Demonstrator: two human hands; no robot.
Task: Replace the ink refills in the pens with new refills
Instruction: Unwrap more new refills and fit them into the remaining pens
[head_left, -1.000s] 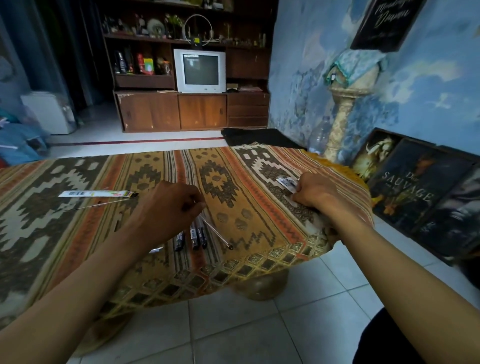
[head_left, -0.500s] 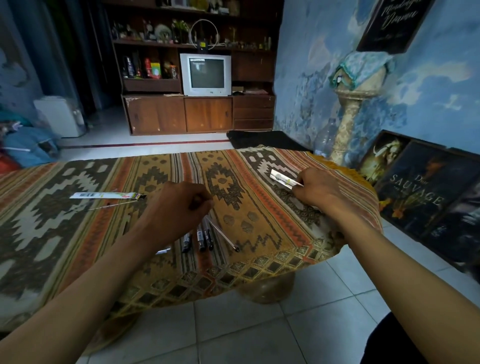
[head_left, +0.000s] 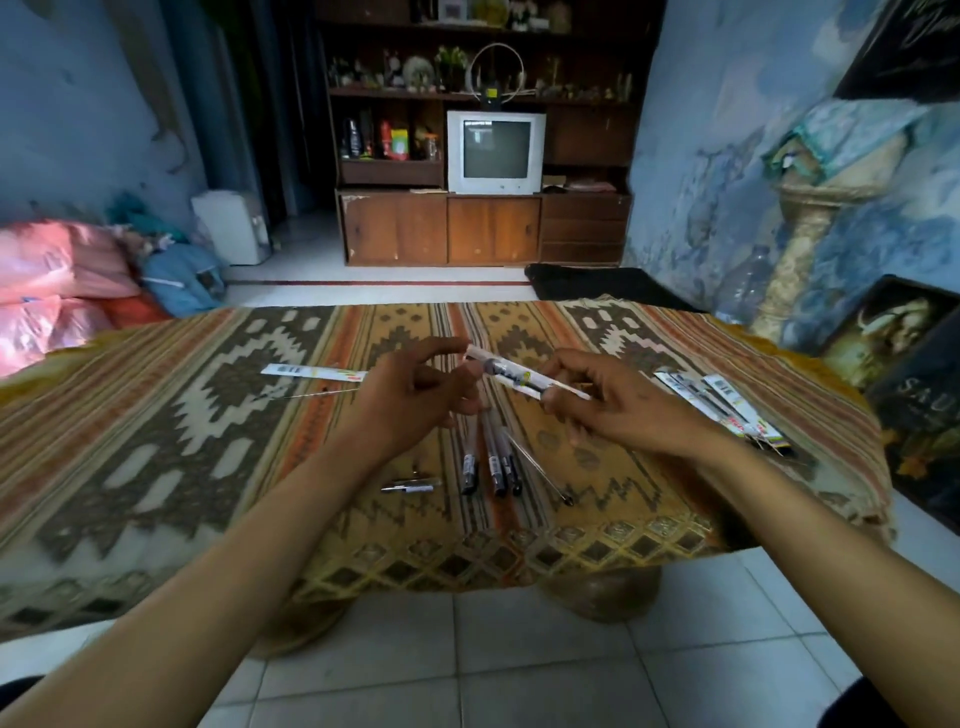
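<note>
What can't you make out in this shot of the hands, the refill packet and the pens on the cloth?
- Print on the refill packet held between the left hand and right hand: too small and blurred, head view.
- Upper ends of the pens: hidden behind the hands.
- Whether the left fingertips actually pinch the packet's end: unclear.
- Count of the spare packets: they overlap.
- Labels on the flat packet at left: too small.

Both forearms bare to frame edge, no sleeves, rings or watch visible.
</note>
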